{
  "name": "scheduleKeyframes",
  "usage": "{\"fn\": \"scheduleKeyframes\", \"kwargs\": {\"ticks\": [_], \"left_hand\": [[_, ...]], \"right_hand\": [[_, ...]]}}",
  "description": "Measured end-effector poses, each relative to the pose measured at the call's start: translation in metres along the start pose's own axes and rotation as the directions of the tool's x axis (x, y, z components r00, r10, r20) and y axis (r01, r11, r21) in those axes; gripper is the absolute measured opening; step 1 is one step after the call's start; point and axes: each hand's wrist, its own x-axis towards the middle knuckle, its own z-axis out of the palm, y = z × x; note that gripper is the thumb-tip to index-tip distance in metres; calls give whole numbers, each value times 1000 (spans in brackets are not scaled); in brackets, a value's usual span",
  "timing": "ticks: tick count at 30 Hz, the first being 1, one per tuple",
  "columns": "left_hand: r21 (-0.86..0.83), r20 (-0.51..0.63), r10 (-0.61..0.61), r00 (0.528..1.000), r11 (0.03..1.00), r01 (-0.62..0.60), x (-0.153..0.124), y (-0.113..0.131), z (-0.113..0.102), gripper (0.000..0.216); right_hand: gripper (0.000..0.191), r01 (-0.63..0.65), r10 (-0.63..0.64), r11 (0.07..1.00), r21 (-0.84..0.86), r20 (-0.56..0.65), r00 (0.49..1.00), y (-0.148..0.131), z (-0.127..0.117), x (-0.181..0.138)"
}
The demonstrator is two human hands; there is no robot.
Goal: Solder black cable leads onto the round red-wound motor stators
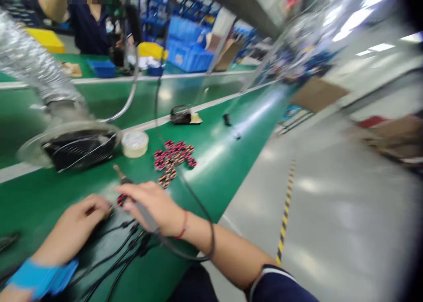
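Room: factory hall, blurred; grey floor with a yellow-black stripe [284, 214] to the right of the tabletop, blue crates [188, 46] far behind it.
Surface: green tabletop [228, 161], running away from the camera; a second green bench [185, 90] lies beyond a white edge strip.
Right hand [155, 207]: fingers curled shut round a soldering iron [132, 194], held like a pen, tip pointing up and left toward the fan; a red string sits on the wrist.
Iron cord [201, 214]: black, looping from the right hand round the forearm and up past the coils.
Left hand [77, 222]: fingers bent down and pinched on a small part [121, 200] just left of the right hand; too blurred to say how firmly it is held. A blue strap [42, 275] is round the wrist.
Black wires [112, 258]: several, lying on the tabletop below both hands.
Coils [173, 159]: a cluster of small red-and-black pieces, just beyond the right hand, lying flat.
Tape roll [135, 143]: pale, left of the coils.
Fan [79, 148]: black grille with a silver duct [33, 64] rising from it, left of the tape roll.
Black box [180, 115]: farther back, beyond the coils.
Co-worker [89, 24]: a person in a dark top at the far bench.
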Motion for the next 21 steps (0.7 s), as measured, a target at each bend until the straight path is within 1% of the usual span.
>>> {"fn": "scheduleKeyframes", "kwargs": {"ticks": [1,2,3,5,6,8,10,13,17,21], "left_hand": [[-15,-11,-75,997,997,75,-4,8,1,24],[-41,18,-127,992,991,127,-5,15,3,19],[-73,-11,-150,989,986,149,-4,19,4,17],[-117,-39,-193,980,975,187,0,22,8,15],[-127,-45,-211,976,971,204,1,21,9,14],[-129,-40,-229,973,966,222,2,19,11,12],[-120,-32,-212,977,971,207,1,17,13,10],[-103,-40,-166,985,982,161,-1,17,14,9],[-79,-58,-156,986,985,151,-1,19,16,9],[-70,-74,-170,983,984,165,0,20,16,9]], "right_hand": [[36,20,-19,999,33,-44,999,-1,-3,-9],[34,36,-28,996,76,-98,995,-1,-4,-16],[32,36,-15,992,117,-180,984,1,-3,-23],[25,67,-1,982,176,-352,936,6,2,-32],[22,78,16,975,207,-416,909,9,6,-35],[19,78,53,966,245,-486,872,12,15,-39],[19,93,58,962,258,-524,849,14,21,-40],[15,149,41,947,284,-570,821,17,25,-42],[13,161,83,908,387,-542,836,19,25,-46],[11,162,101,896,413,-546,832,18,24,-47]]}}
